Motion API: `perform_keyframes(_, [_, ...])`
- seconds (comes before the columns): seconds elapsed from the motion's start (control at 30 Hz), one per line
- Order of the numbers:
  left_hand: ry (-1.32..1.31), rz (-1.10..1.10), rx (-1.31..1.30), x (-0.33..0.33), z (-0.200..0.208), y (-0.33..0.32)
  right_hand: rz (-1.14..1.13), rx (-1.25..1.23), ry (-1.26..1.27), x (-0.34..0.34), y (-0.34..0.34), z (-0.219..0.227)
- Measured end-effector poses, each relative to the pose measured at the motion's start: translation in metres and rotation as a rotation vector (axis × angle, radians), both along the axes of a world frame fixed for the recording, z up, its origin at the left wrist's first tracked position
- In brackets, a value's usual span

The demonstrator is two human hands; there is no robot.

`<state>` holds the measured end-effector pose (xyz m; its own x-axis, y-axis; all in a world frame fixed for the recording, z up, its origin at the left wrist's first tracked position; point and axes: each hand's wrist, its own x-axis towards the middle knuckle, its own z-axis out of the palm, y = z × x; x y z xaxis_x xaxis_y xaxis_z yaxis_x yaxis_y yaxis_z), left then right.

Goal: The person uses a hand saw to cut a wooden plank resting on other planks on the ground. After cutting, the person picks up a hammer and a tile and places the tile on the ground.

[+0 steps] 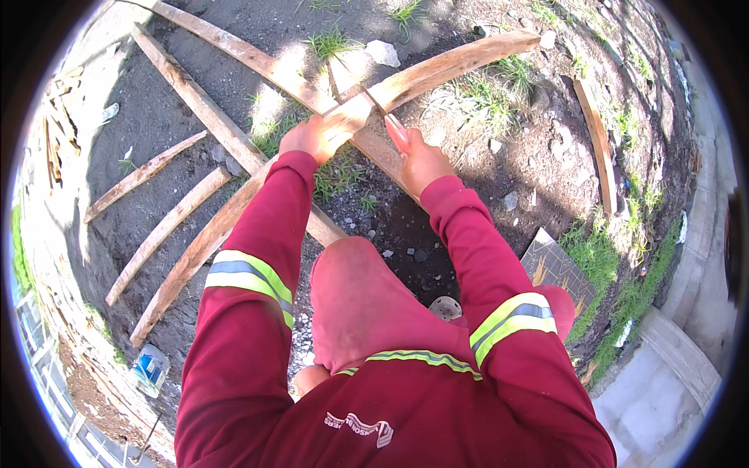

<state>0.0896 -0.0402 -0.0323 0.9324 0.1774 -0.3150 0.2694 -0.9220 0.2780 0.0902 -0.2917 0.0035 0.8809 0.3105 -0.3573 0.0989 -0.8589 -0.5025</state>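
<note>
The two hands are held apart, near each other. The left hand (307,141) is laid on a long wooden board (437,70), close to where the board is crossed by a tool; whether the fingers are wrapped fully around the board cannot be told. The right hand (426,162) is closed on the reddish handle of the saw-like tool (396,132), whose thin dark edge is seen across the board, just right of the left hand.

The board is set under the left hand and ahead of the right hand. Its far end is extended up to the right, over grass, while its near part is partly covered by the left forearm and is seen again at the lower left. Beneath it, a plank (261,64) is crossed at an angle.

Farther left, another plank (199,100) and two shorter wooden pieces (144,176) are spread on the dark soil. Near the far edge of the board, a pale stone (382,53) is seen. To the right, a separate wooden strip (596,144) is laid on the ground, with a dark flat panel (557,264) nearer the right sleeve. A bluish container (150,368) is seen at the lower left.
</note>
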Motion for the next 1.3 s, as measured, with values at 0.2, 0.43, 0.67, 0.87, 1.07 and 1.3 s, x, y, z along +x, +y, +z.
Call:
perform_keyframes(0.2, [0.040,0.003,-0.011,0.001,-0.006,0.002,-0.093,-0.023,0.069,-0.104,-0.087,0.097])
perform_keyframes(0.43, [-0.021,0.005,0.018,-0.003,-0.007,-0.001,-0.014,-0.050,0.009,-0.004,0.000,0.019])
perform_keyframes(0.67, [-0.019,0.001,-0.028,-0.001,-0.010,0.005,-0.056,-0.008,0.025,-0.103,-0.088,0.095])
perform_keyframes(0.87, [0.004,0.022,-0.001,-0.001,-0.010,-0.001,-0.011,-0.017,-0.004,-0.016,-0.010,0.051])
perform_keyframes(1.07, [0.025,0.010,0.013,-0.001,-0.002,0.001,0.020,0.058,-0.089,-0.050,-0.043,0.028])
perform_keyframes(1.3, [-0.031,0.012,-0.008,-0.003,-0.012,0.002,-0.002,-0.037,0.002,-0.059,-0.049,0.073])
